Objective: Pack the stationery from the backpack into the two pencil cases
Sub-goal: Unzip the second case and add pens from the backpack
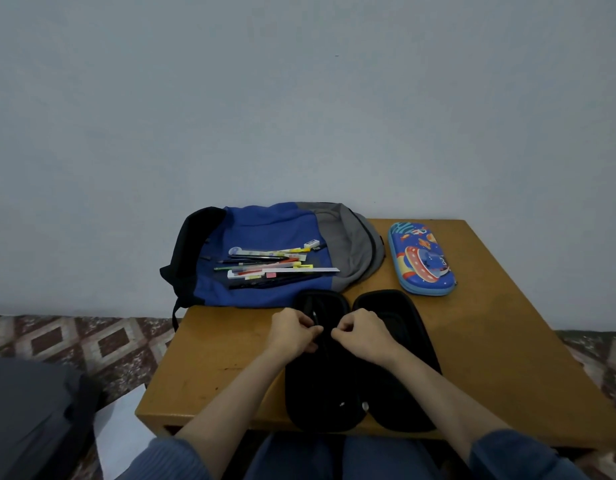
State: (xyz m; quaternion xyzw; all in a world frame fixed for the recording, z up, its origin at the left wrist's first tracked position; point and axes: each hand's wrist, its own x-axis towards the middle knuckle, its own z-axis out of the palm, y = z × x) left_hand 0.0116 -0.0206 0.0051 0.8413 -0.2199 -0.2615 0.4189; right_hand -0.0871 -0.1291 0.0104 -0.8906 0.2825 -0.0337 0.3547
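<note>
A black pencil case (pixel 396 368) lies opened flat at the table's front, both halves showing. My left hand (pixel 292 332) pinches a dark pen (pixel 317 323) over the case's left half. Beside it, my right hand (pixel 360 332) has its fingers curled at the case's middle; whether it holds anything I cannot tell. A blue and grey backpack (pixel 265 233) lies flat at the back left, with several pens, a ruler and an eraser (pixel 275 265) spread on top. A closed blue cartoon pencil case (pixel 420 259) sits at the back right.
The small brown table (pixel 490 341) stands against a pale wall. A patterned tiled floor shows on both sides. At the lower left lie a dark bag (pixel 29 410) and a white sheet (pixel 119 431) on the floor. My knees are under the front edge.
</note>
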